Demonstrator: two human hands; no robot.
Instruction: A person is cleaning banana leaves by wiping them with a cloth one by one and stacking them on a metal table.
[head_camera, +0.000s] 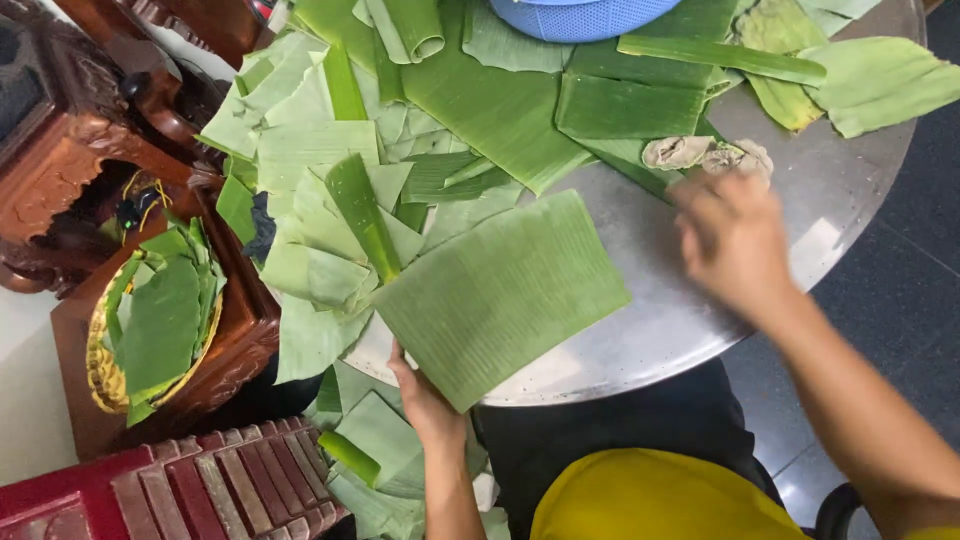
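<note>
Left hand (425, 400) at lower centre grips the edge of a large banana leaf piece (500, 295), lying mid-frame over the round metal table (690, 320). Right hand (730, 240), blurred, reaches a crumpled cloth (705, 153) at upper right; grip unclear.

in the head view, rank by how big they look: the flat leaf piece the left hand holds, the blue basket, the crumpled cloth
1. flat leaf piece, clearly largest
2. blue basket, though cut off by the frame edge, so unsure
3. crumpled cloth, smallest
</note>
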